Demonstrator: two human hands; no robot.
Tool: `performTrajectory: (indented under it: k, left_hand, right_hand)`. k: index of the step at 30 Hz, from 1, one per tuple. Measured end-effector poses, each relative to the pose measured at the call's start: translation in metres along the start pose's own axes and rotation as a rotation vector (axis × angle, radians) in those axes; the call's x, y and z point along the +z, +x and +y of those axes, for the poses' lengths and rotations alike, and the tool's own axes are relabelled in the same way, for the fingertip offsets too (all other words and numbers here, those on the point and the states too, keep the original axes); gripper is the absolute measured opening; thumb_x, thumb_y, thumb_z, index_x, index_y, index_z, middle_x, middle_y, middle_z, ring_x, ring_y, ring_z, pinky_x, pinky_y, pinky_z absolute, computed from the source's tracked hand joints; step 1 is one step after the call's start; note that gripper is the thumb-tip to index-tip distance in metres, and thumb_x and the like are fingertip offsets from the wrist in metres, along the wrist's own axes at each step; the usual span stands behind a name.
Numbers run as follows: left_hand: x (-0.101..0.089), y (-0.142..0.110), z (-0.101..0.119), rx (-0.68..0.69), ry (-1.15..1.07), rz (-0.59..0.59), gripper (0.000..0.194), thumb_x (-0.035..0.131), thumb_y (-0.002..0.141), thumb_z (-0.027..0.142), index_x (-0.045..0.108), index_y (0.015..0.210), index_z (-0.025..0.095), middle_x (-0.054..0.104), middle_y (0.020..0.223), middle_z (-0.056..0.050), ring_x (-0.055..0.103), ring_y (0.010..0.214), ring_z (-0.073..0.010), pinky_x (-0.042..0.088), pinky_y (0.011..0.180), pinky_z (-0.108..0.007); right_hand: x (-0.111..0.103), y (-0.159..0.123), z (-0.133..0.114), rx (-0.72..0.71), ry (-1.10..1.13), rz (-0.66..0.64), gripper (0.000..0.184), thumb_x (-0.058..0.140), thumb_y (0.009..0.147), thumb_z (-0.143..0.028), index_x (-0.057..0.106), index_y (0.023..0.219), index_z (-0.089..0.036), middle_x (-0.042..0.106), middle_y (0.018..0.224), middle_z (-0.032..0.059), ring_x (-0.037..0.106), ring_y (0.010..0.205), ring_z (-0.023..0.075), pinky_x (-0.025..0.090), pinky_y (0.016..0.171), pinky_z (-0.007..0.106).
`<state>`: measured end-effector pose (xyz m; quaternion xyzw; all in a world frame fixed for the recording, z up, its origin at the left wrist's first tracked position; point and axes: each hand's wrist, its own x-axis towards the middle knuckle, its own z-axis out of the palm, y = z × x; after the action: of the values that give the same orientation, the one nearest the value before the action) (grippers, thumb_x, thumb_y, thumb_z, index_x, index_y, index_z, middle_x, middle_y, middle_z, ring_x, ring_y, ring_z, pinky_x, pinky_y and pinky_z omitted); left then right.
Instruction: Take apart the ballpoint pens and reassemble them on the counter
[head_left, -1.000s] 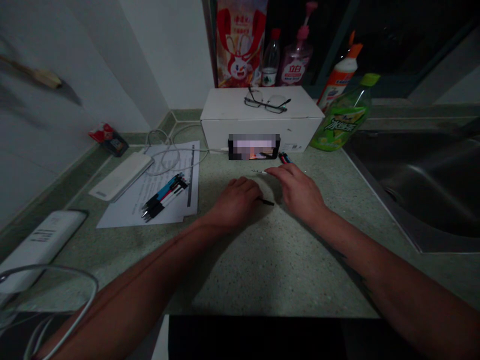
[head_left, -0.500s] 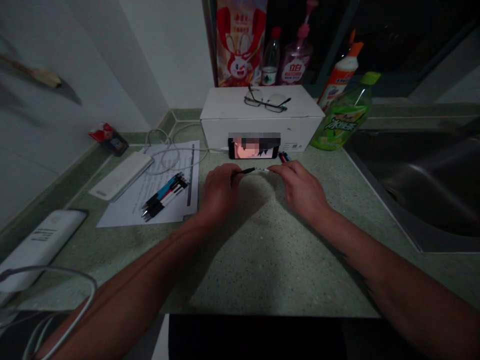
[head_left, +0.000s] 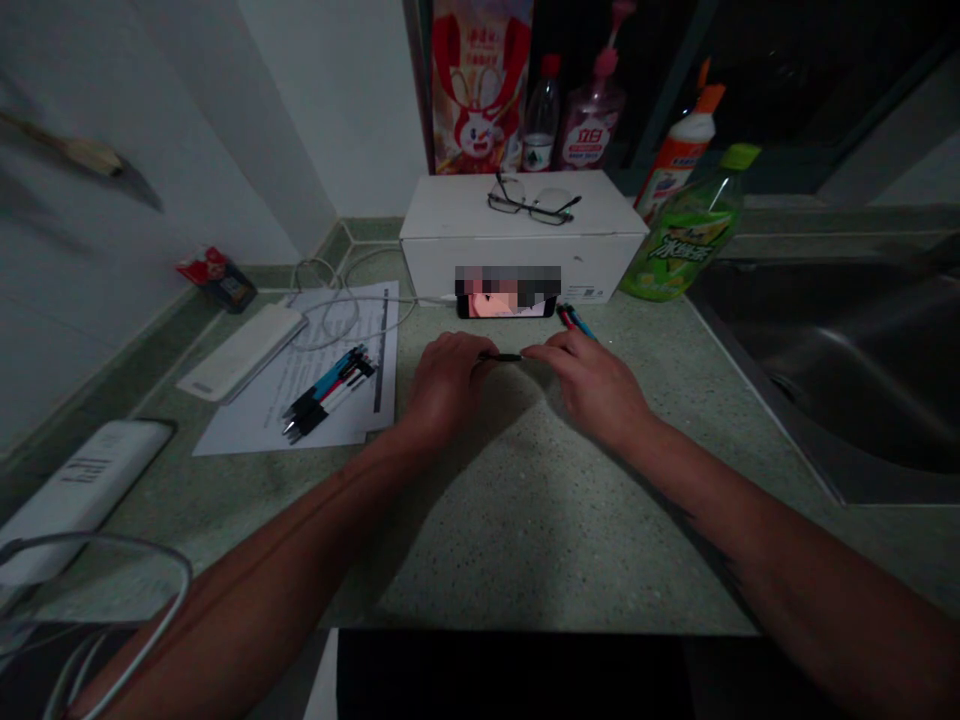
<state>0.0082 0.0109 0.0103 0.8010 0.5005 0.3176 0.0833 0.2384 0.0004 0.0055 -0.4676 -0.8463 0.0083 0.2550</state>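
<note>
My left hand [head_left: 448, 385] and my right hand [head_left: 592, 385] face each other just above the speckled green countertop [head_left: 525, 530]. A slim black pen [head_left: 500, 357] lies across the gap between them, its ends hidden in my fingers. Both hands grip it. Just beyond my right fingers, a few coloured pens [head_left: 576, 320] lie on the counter. A phone [head_left: 506, 305] leans against a white box [head_left: 523, 250] farther back, with its screen lit.
Several pens [head_left: 328, 393] lie on printed paper [head_left: 337, 370] to the left, near a white power bank [head_left: 241, 352] and a white cable [head_left: 352, 325]. Glasses [head_left: 534, 203] rest on the box. Bottles [head_left: 690, 225] stand behind it, and a steel sink [head_left: 825, 380] lies right.
My hands have moved closer together. The black pen piece and the silver-tipped piece held apart before now look like one short black pen between my fingers. The phone picture has changed.
</note>
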Motion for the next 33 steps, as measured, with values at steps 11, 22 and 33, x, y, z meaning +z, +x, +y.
performTrajectory:
  k: [11,22,33]
  left_hand:
    - [0.0048,-0.0038,-0.0008,-0.048,-0.184,-0.007,0.014,0.061,0.096,0.019,0.074,0.095,0.025,0.077,0.094,-0.005,0.07,0.092,-0.0233,0.058,0.084,-0.045]
    - [0.0069,-0.0037,0.0019,-0.163,-0.252,-0.048,0.009,0.059,0.1,0.025,0.067,0.104,0.023,0.078,0.095,-0.006,0.071,0.085,-0.0207,0.059,0.078,-0.039]
    - [0.0078,-0.0012,0.0061,-0.292,-0.483,-0.034,0.005,0.069,0.088,0.019,0.066,0.09,0.023,0.076,0.09,-0.004,0.071,0.082,-0.021,0.057,0.077,-0.037]
  right_hand:
    - [0.0023,0.0018,-0.0029,-0.013,0.156,-0.029,0.031,0.044,0.103,-0.017,0.07,0.119,-0.021,0.075,0.112,0.0108,0.07,0.107,0.028,0.057,0.094,0.045]
    - [0.006,0.0007,-0.0057,0.025,0.216,0.003,0.029,0.043,0.105,-0.02,0.07,0.116,-0.021,0.074,0.107,0.0106,0.07,0.102,0.0264,0.056,0.088,0.042]
    - [0.0052,0.0011,-0.005,0.021,0.226,-0.012,0.03,0.043,0.104,-0.017,0.071,0.116,-0.021,0.074,0.108,0.0108,0.07,0.103,0.027,0.056,0.09,0.043]
